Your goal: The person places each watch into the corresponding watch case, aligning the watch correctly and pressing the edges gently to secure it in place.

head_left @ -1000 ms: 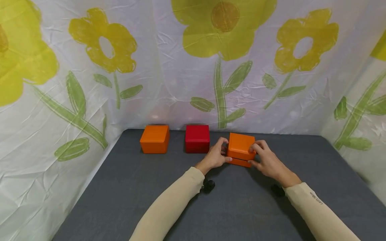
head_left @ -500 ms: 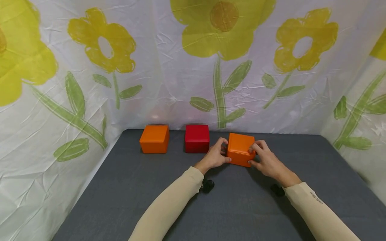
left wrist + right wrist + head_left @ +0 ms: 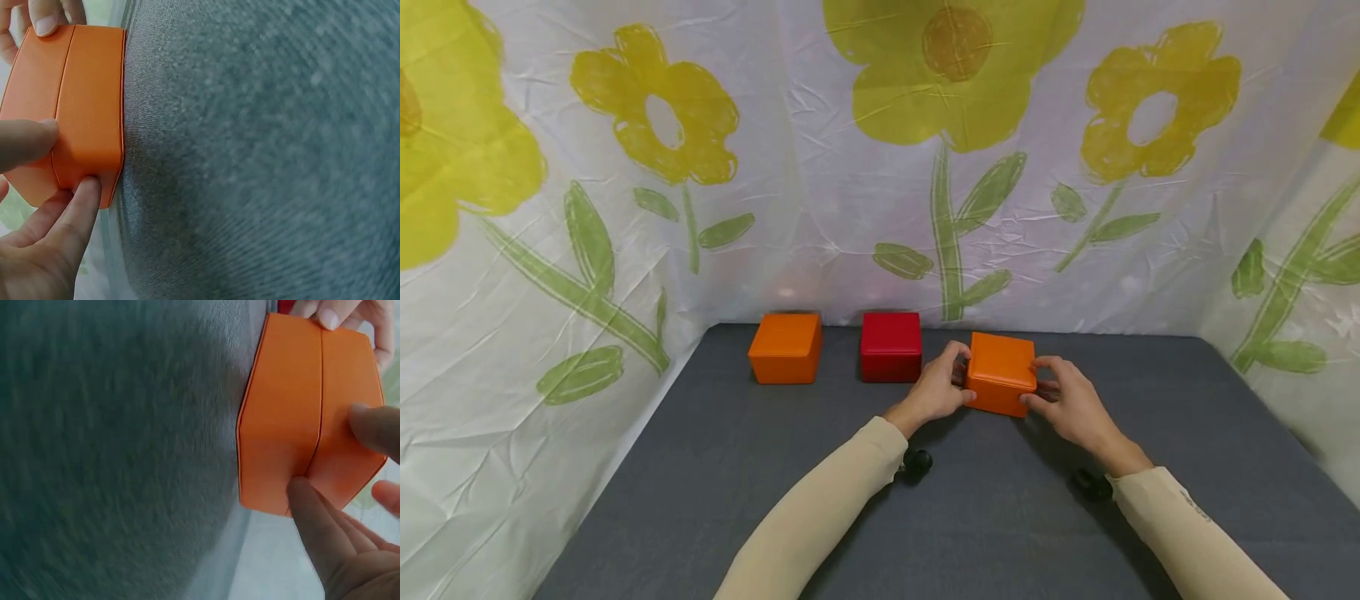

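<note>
A grey table (image 3: 925,533) backed by a flowered sheet (image 3: 850,167) carries three boxes along its far edge. An orange box (image 3: 785,347) and a red box (image 3: 891,345) sit untouched. The nearer orange box (image 3: 1002,372) rests on the table, its lid down; the left hand (image 3: 936,390) and right hand (image 3: 1067,402) pinch its opposite sides, steadying it.

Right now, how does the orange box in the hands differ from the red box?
The orange box is gripped between the left hand and right hand; the red box stands untouched. The orange box sits nearer the person and skewed; the red box sits square, by the backdrop. Both are closed and similar in size.
</note>
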{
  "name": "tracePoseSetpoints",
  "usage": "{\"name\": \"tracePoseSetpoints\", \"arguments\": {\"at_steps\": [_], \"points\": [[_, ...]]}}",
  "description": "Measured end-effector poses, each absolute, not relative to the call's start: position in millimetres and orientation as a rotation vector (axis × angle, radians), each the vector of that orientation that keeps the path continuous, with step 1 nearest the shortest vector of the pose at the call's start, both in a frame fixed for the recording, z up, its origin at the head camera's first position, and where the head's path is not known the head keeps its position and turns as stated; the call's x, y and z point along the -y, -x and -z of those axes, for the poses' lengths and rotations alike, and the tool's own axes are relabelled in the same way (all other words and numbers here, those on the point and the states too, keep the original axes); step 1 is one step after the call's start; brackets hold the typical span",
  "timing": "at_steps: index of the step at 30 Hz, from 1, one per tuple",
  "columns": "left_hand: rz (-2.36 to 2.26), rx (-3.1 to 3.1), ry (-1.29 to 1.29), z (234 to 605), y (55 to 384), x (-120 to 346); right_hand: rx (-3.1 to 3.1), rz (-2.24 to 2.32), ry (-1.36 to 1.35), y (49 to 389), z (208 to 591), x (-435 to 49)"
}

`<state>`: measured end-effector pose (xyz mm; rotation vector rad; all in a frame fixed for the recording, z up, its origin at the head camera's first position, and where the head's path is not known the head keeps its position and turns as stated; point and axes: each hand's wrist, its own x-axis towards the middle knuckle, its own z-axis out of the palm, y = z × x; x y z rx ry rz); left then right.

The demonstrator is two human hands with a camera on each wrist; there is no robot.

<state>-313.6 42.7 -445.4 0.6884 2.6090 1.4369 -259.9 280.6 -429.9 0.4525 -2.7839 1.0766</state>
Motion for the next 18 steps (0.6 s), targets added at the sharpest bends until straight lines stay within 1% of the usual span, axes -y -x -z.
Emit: {"name": "tracePoseSetpoints", "arguments": {"at_steps": [3,7,12,18], "points": [[-1.408,-2.614,-0.69,443.3,314.0,-43.2,2.812,-1.128,-0.39,259.0,429.9,-281.6],[-1.403,-2.605,-0.666,441.8,316.4,-45.4,2.809,-1.181,-0.384,262.8,429.7,-284.5],[-1.402,-2.642,-0.613,442.9,321.7,-51.2,2.793,-1.225,-0.434,277.6,431.1,-291.0],[-1.452,-2.659,-0.564,440.8,330.7,-56.6,2.813,-1.261,-0.432,298.9,431.9,-296.2]]}}
